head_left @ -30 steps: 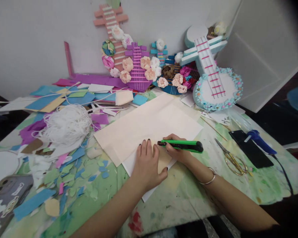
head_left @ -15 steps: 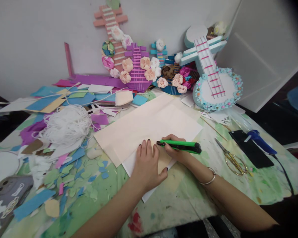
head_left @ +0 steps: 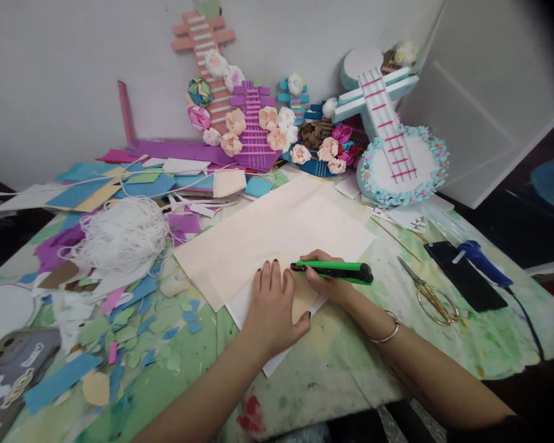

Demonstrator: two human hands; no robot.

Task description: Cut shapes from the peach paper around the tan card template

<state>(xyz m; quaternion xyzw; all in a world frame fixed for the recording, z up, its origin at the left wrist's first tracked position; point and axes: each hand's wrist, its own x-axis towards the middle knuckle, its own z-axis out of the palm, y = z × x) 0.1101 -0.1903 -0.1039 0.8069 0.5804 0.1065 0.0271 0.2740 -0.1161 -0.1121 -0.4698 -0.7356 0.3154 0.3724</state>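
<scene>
A large cream sheet of paper (head_left: 240, 246) lies slantwise on the table, partly over a white sheet (head_left: 240, 301). My left hand (head_left: 274, 307) rests flat on the papers, its fingers stretched forward and the thumb out to the side. In my right hand (head_left: 325, 283) is a green and black utility knife (head_left: 337, 271), held nearly level. Its dark tip points left, close to my left forefinger and just above the cream paper. Whether the blade touches the paper I cannot tell. A bangle circles my right wrist.
Left of the papers lie a tangle of white string (head_left: 124, 234), paper scraps (head_left: 161, 332) and a phone (head_left: 18, 369). To the right are gold-handled scissors (head_left: 429, 295), a black phone (head_left: 461, 277) and a blue glue gun (head_left: 482, 264). Decorated model instruments (head_left: 404, 163) lean along the wall.
Almost nothing differs. The whole view has shifted by a few pixels, while both hands and the knife keep their places on the paper.
</scene>
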